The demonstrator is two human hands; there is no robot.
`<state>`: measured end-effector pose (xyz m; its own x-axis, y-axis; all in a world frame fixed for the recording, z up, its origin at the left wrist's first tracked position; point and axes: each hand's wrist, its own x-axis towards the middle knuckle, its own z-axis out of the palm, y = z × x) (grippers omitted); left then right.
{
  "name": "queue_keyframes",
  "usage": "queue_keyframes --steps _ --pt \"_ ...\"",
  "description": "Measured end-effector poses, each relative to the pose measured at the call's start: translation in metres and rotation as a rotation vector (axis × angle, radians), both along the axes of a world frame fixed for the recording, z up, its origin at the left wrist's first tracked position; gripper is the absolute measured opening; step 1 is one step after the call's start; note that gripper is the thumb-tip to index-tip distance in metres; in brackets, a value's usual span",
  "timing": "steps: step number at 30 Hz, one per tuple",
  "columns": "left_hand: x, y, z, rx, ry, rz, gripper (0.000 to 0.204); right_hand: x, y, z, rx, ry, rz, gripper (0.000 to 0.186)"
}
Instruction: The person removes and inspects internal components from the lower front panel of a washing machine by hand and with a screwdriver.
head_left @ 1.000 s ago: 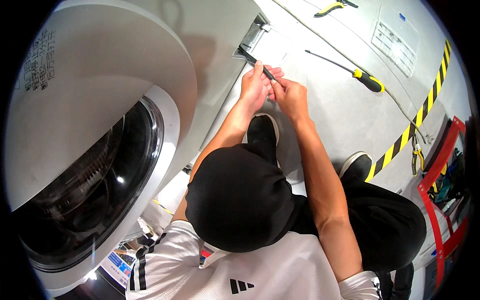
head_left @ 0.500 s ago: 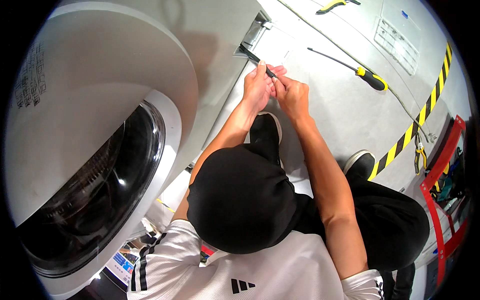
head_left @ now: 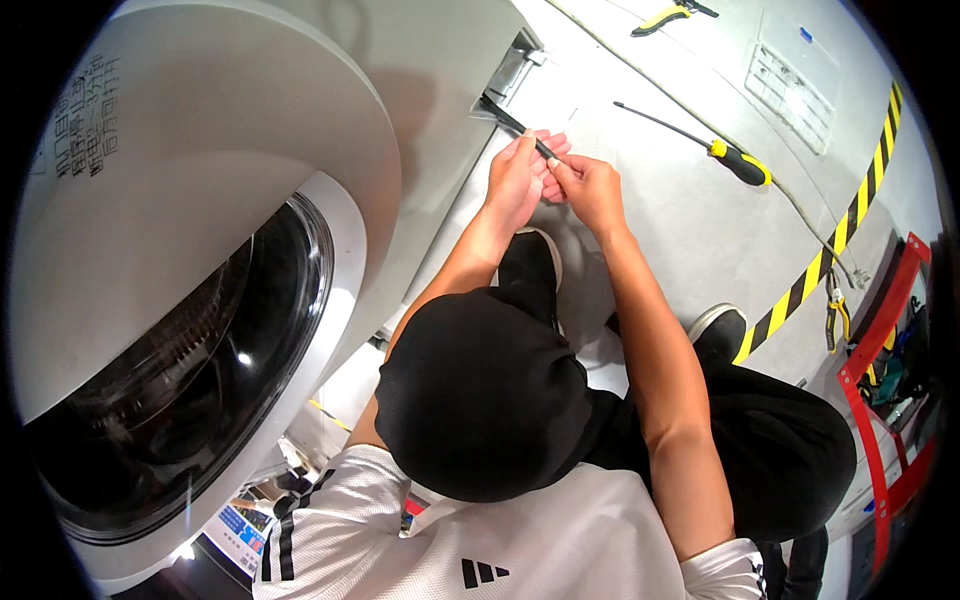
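A: Reaching where, w/ both hands?
B: Fwd, close together over a pale floor (head_left: pixel 655 225), handling a thin black tube (head_left: pixel 508 119).
A: R hand (head_left: pixel 594 190)?
B: Pinching the tube's near end b/w thumb & fingertips; a firm-looking grip.
A: L hand (head_left: pixel 512 185)?
B: Just left of the R hand, palm partly up. Thumb laid against the tube, other fingers stretched out beyond. Can't tell how tight, grip-wise.
A: And the tube, going where?
B: Slanting far-left, past the L thumb, into a small open recess (head_left: pixel 510 68) at the corner of a grey appliance (head_left: pixel 440 60). On the left, filling much of the view: that appliance's round dark glass door (head_left: pixel 240 340).
A: Anything to the right?
B: On the floor, a screwdriver (head_left: pixel 739 162), black & yellow handle, tip pointing far-left, lying by a grey cable (head_left: pixel 690 105). Farther off, a yellow-&-black tool (head_left: pixel 663 18) & a clear compartment case (head_left: pixel 790 95). At the right, pliers (head_left: pixel 838 318) near a red-edged tool bag (head_left: pixel 850 380), plus striped yellow-&-black tape (head_left: pixel 850 225) running diagonally.
A: Nearest?
B: Bent knee (head_left: pixel 480 400) in black trousers; below, a white top (head_left: pixel 570 540).
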<state>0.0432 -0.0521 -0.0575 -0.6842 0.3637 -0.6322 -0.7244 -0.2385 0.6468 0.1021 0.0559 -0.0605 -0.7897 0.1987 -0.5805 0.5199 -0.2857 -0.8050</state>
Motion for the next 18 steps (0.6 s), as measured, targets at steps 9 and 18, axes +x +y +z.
queue_keyframes --steps 9,18 --pt "-0.001 -0.002 0.009 -0.088 -0.020 -0.010 0.037 0.005 0.004 0.004 -0.320 -0.036 -0.198 0.026" --pt "-0.002 -0.001 0.017 -0.287 0.129 0.007 0.029 0.001 0.004 0.005 -0.299 0.141 -0.295 0.030"
